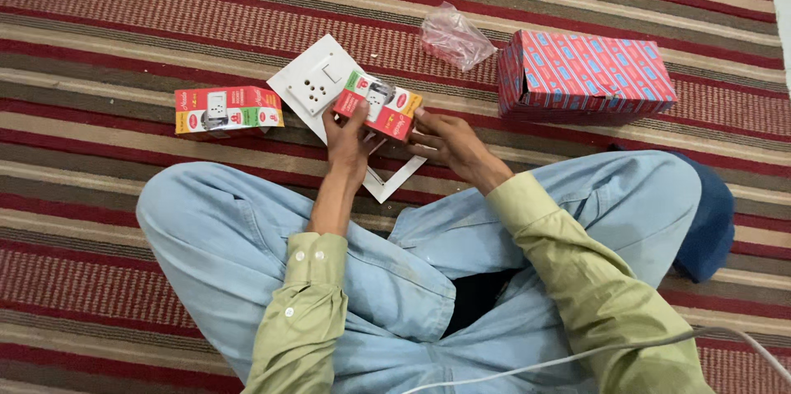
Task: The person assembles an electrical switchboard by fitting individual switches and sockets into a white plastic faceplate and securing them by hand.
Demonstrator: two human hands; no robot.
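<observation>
A seated person's left hand (348, 140) and right hand (441, 140) pinch a small red carton (381, 105) between fingers and thumbs, above a white switch plate (317, 83) on the striped rug. A loose grip could drop it.

A second small carton (228, 109) lies on the striped rug (124, 23), to the left. A crumpled clear plastic bag (455, 36) lies farther away, just beside a large red patterned box (587, 72). A white cable (577, 354) crosses the person's jeans (222, 237).
</observation>
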